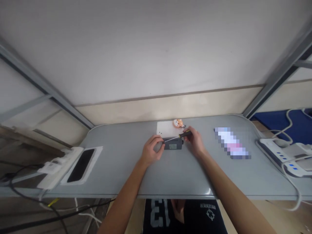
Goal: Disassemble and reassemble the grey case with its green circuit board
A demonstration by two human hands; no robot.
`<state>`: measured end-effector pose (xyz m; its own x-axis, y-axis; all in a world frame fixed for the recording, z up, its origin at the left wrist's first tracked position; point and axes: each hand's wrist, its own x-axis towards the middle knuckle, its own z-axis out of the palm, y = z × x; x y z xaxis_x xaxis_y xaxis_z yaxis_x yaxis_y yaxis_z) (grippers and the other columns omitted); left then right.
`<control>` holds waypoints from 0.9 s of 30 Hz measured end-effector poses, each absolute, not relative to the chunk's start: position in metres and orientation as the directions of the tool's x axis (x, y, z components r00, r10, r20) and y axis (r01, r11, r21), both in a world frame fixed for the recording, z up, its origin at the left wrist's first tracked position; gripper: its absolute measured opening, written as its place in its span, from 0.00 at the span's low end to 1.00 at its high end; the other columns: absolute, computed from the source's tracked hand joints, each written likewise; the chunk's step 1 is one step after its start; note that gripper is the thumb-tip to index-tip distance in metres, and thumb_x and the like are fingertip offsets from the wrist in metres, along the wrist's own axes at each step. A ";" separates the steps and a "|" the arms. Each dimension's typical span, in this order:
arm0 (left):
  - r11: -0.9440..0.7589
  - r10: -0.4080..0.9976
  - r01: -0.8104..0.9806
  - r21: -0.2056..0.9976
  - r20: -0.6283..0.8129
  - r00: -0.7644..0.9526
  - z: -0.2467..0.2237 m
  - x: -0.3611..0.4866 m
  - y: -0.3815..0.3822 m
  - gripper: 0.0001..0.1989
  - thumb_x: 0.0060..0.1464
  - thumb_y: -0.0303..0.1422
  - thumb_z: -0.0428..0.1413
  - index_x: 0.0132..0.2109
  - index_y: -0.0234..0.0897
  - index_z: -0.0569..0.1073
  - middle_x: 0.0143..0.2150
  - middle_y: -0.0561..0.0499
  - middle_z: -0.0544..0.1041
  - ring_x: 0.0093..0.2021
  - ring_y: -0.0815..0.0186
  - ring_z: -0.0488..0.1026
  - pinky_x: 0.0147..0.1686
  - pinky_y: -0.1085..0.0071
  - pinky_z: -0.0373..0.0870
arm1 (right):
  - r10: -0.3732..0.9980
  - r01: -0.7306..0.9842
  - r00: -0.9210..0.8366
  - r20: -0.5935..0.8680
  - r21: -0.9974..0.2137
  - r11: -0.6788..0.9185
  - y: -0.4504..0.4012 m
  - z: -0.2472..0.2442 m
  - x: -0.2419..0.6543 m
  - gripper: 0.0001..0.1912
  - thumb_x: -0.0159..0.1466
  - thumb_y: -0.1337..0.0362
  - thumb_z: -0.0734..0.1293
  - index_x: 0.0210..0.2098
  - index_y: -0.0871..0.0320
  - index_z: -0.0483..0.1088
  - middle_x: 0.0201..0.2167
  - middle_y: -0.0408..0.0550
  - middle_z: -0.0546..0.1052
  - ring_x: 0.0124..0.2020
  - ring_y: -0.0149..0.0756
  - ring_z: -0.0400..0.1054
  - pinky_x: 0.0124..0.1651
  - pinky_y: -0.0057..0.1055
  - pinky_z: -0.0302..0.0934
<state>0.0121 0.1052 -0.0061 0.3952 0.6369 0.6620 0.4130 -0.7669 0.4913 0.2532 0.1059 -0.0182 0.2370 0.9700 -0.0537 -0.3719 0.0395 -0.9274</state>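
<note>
A small dark box with slots and a pale label (173,146) rests on the grey tabletop in front of me. My left hand (153,150) pinches its left end between thumb and fingers. My right hand (194,139) is closed round the dark handle of a screwdriver (185,134). The screwdriver's shaft slants down to the left across the box's top, and its tip is near my left fingertips. Whether the tip sits in a screw is too small to tell. Behind the box lies a white sheet (166,127) with several tiny dark specks on it.
An orange and white animal-faced case (177,123) sits on the sheet. At left are a black phone (81,165) on white paper and a white power strip (60,165). To the right are a pixelated lit screen (231,143) and another power strip (280,156) with cables.
</note>
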 end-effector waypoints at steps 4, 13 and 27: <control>-0.768 0.637 0.408 0.495 0.660 0.398 -0.006 0.012 0.104 0.05 0.62 0.29 0.58 0.46 0.40 0.74 0.45 0.45 0.77 0.44 0.61 0.77 0.45 0.62 0.77 | 0.971 -0.364 0.232 -0.060 -0.931 0.029 0.106 -0.018 0.252 0.21 0.61 0.42 0.68 0.30 0.54 0.76 0.17 0.42 0.68 0.20 0.33 0.58 0.26 0.34 0.52; -0.789 0.607 0.405 0.462 0.688 0.399 -0.007 0.013 0.106 0.03 0.63 0.30 0.57 0.44 0.40 0.75 0.44 0.45 0.77 0.45 0.61 0.77 0.47 0.61 0.77 | 0.969 -0.341 0.242 -0.054 -0.940 0.032 0.104 -0.015 0.252 0.20 0.63 0.44 0.66 0.29 0.55 0.76 0.16 0.42 0.68 0.20 0.33 0.58 0.26 0.33 0.50; -0.824 0.505 0.535 0.186 0.669 0.546 -0.012 0.006 0.109 0.09 0.62 0.27 0.54 0.47 0.41 0.75 0.47 0.44 0.76 0.37 0.63 0.74 0.41 0.63 0.75 | 0.956 -0.236 0.293 0.001 -0.969 0.073 0.102 -0.015 0.246 0.23 0.62 0.40 0.68 0.40 0.53 0.76 0.28 0.42 0.77 0.23 0.30 0.61 0.28 0.30 0.54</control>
